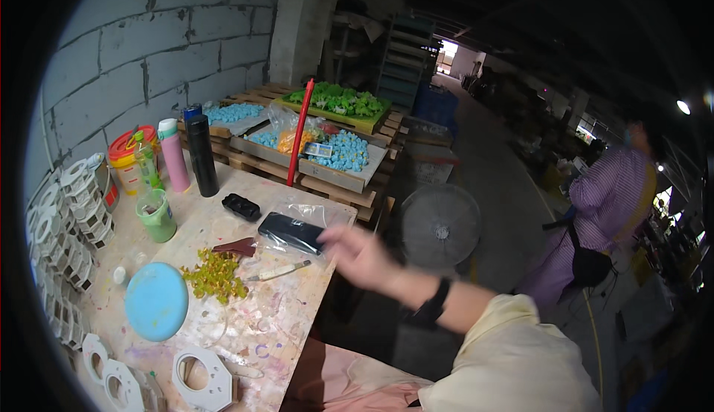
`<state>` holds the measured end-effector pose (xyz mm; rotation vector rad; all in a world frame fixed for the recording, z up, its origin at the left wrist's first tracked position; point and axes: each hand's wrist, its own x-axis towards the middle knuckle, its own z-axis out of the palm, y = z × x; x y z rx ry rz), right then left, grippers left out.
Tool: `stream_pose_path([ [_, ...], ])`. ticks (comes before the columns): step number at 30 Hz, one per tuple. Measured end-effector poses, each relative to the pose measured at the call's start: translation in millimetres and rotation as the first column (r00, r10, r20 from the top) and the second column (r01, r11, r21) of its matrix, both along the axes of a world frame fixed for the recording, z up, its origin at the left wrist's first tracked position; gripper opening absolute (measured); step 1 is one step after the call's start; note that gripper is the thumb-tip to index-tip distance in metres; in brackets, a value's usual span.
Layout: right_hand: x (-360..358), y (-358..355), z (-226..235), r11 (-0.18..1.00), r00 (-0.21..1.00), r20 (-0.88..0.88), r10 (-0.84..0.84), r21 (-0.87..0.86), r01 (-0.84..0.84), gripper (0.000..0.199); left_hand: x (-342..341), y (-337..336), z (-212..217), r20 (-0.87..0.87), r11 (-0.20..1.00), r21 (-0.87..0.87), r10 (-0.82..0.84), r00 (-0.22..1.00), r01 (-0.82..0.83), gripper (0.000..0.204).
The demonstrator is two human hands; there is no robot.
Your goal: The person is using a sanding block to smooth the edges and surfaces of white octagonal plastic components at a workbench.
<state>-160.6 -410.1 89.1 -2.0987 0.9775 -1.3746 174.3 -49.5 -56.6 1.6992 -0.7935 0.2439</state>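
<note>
My right hand (pixel 358 256), smeared by motion, reaches across the table's right edge with a dark band on the wrist. Its fingertips are at the right end of a flat black packet (pixel 290 232) in clear plastic; whether they grip it cannot be made out. Left of the packet is a small black tray (pixel 240 207). Closer to me lie a dark red piece (pixel 236 247), a pile of small yellow-green pieces (pixel 214 275) and a pale pen-like tool (pixel 279 271). A round light-blue disc (pixel 156 302) rests left of the pile. My left hand is out of view.
Stacked white octagonal frames (pixel 63 237) line the table's left side. A green cup (pixel 156 217), pink bottle (pixel 173 158) and black bottle (pixel 201 155) stand at the back. Beyond are pallets with blue pieces (pixel 346 150) and a red pole (pixel 301 133). A fan (pixel 441 227) and another person (pixel 606 196) are right.
</note>
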Motion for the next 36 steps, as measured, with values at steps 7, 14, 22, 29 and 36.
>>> stream_pose_path([
  [7, -265.5, -106.2, 107.8, 0.444, 0.213, -0.678, -0.703, -0.186, 0.877, 0.07, 5.1, -5.1, -3.3, -0.057, 0.998, -0.063, 0.018, 0.998, -0.021, 0.024],
  [14, -322.4, -106.6, 160.8, 0.139, -0.035, -0.782, -0.622, -0.154, 0.978, 0.078, 4.4, -11.2, -7.8, -0.036, 0.985, -0.132, 0.104, 0.994, -0.108, 0.023],
  [22, -312.8, -111.0, 174.8, 0.161, -0.04, -0.801, -0.598, -0.169, 0.972, 0.074, -1.2, -8.5, 12.7, -0.133, 0.998, 0.018, 0.057, 0.989, -0.055, 0.021],
  [29, -312.2, -125.0, 162.3, 0.202, -0.007, -0.805, -0.594, -0.158, 0.967, 0.072, -5.1, -10.1, 22.1, -0.084, 0.991, 0.114, 0.083, 0.993, -0.073, 0.021],
  [36, -299.8, -131.7, 157.2, 0.233, -0.015, -0.817, -0.576, -0.182, 0.955, 0.073, -9.8, -11.4, 25.8, -0.162, 0.999, 0.049, 0.018, 0.987, -0.01, 0.018],
])
